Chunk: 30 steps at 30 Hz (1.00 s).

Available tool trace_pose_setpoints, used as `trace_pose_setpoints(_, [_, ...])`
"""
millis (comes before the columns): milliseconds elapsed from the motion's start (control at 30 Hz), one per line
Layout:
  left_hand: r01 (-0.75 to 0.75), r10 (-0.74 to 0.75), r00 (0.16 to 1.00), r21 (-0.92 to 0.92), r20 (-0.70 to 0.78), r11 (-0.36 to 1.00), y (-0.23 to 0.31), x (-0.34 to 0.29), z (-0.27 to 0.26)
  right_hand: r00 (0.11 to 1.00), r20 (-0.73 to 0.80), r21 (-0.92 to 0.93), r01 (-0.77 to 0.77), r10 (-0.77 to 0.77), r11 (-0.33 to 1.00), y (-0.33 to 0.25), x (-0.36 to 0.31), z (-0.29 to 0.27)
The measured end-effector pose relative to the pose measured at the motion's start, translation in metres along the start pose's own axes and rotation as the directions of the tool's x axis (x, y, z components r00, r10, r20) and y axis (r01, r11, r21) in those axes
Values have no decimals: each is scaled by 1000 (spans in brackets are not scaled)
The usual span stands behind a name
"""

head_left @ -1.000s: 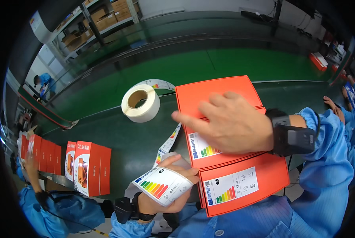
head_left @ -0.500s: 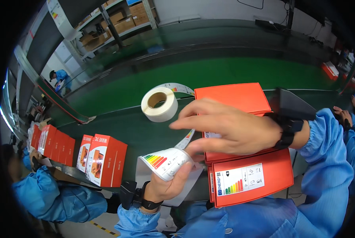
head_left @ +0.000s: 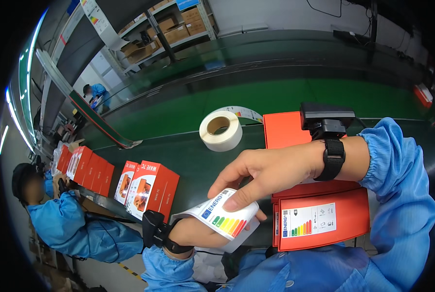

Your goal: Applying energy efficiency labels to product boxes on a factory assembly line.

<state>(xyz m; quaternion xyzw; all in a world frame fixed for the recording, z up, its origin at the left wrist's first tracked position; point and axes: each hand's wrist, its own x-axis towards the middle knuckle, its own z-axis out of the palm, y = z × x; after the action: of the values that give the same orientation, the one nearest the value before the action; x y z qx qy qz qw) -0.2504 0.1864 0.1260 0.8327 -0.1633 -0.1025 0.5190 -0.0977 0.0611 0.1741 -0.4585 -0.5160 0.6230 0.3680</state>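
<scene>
My right hand (head_left: 271, 170) pinches a white energy label (head_left: 227, 216) with coloured bars between thumb and fingers, above my left hand. The label covers most of my left hand (head_left: 195, 233), so its fingers are hidden. White paper (head_left: 242, 239) shows below the label. To the right of it lies a flat red box (head_left: 349, 214) with a similar energy label (head_left: 309, 219) on its face. Another red box (head_left: 280, 127) sits behind, partly covered by my right forearm. A roll of labels (head_left: 233, 138) stands on the dark bench, its printed strip (head_left: 249, 114) running behind the red box.
Red and white boxes (head_left: 161, 187) stand at left, with more boxes (head_left: 93, 170) beyond. A person in blue (head_left: 76, 224) is at the left; another (head_left: 98, 93) is far back. A green conveyor belt (head_left: 305, 95) and a metal post (head_left: 96, 117) lie past the bench.
My right hand has moved down to the label, which has turned over my left hand. Earlier my left hand visibly gripped the curled label strip. The whole view has shifted.
</scene>
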Motion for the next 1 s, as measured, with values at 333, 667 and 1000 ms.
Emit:
trace_pose_setpoints(333, [-381,-30,876,-729,-482,568,5,-18,6,733,-254,-671,336,-631,661,0,0,10])
trace_pose_setpoints(667, [-473,-174,841,-852,-512,224,22,20,-12,232,313,-949,113,-921,-294,24,2,-19])
trace_pose_setpoints(1000, [-449,-226,815,-827,-534,338,20,37,-5,436,20,-994,106,-900,29,26,-13,-28])
